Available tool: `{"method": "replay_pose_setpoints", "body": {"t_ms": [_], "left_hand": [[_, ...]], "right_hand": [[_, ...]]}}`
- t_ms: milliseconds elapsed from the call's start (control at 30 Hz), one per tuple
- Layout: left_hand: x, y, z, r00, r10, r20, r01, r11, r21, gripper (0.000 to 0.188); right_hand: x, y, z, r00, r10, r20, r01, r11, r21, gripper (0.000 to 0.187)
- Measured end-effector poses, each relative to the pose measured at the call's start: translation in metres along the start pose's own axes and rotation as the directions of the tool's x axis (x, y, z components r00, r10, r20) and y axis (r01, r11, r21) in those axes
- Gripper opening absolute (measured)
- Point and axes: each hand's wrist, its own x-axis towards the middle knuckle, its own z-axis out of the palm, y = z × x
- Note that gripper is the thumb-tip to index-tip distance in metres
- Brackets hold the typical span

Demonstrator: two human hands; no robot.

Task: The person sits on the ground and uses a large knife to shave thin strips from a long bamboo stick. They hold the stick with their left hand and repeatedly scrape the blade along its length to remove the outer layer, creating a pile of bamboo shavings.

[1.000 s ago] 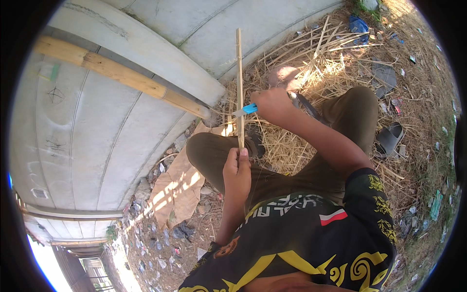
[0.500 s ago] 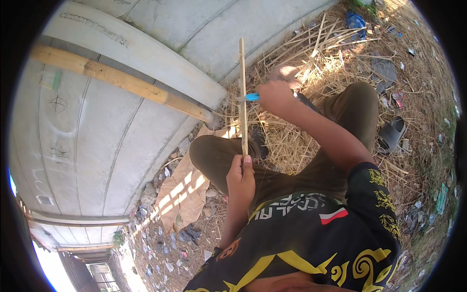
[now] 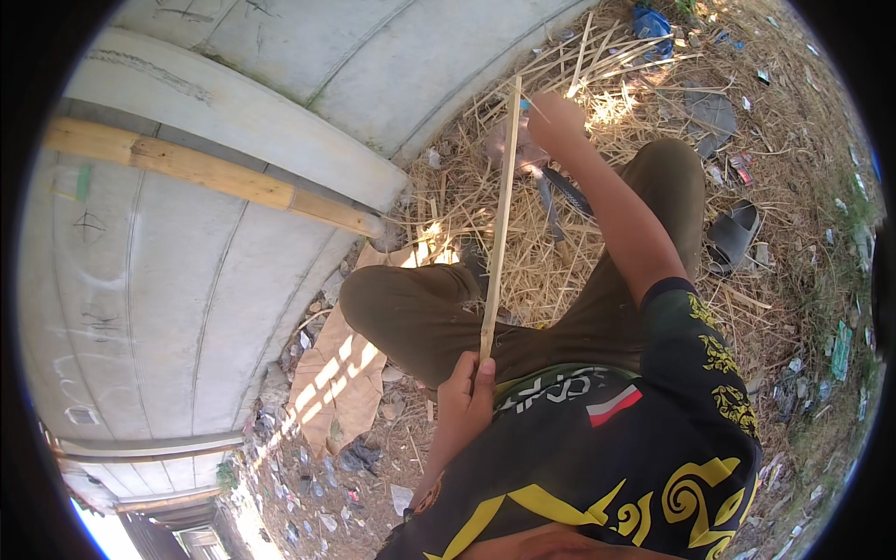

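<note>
My left hand (image 3: 467,387) is closed round the lower end of a long pale wooden strip (image 3: 503,224), close to my belly. The strip slants up and away from me, its far end near my other hand. My right hand (image 3: 557,123) is closed on a blue-handled knife (image 3: 525,105), held beside the strip's far end. Only a bit of blue shows past the fingers; the blade cannot be made out now. Under the right forearm, a tool with a grey blade (image 3: 548,207) lies on the straw-like shavings (image 3: 537,289).
A pale panel wall (image 3: 187,308) with a bamboo pole (image 3: 215,179) stands at the left. Loose strips (image 3: 597,70) and a blue plastic piece (image 3: 652,30) lie at the far side. A dark sandal (image 3: 735,235) is at right, flattened cardboard (image 3: 336,387) by my left knee.
My right hand has moved away from me along the strip with the knife. My left hand has drawn down toward my belly, and the strip tilts more to the right.
</note>
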Motion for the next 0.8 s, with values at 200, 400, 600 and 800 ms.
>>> {"method": "replay_pose_setpoints", "body": {"t_ms": [200, 400, 600, 800], "left_hand": [[0.022, 0.016, -0.014, 0.985, -0.173, -0.008, 0.152, 0.884, -0.443, 0.033], [0.068, 0.009, -0.01, 0.996, -0.063, -0.056, 0.038, 0.928, -0.372, 0.034], [0.077, 0.004, -0.002, 0.911, 0.228, -0.342, -0.183, 0.97, 0.16, 0.037], [0.078, 0.018, 0.001, 0.947, 0.126, -0.296, -0.13, 0.992, 0.009, 0.037]], "right_hand": [[-0.002, -0.04, -0.034, 0.984, 0.087, 0.154, -0.126, 0.956, 0.264, 0.014], [-0.067, -0.111, -0.062, 0.813, -0.578, 0.069, 0.54, 0.794, 0.279, 0.013], [-0.093, -0.127, -0.047, 0.801, -0.597, 0.038, 0.583, 0.793, 0.179, 0.008], [-0.084, -0.124, -0.037, 0.814, -0.55, -0.187, 0.575, 0.81, 0.12, 0.008]]}}
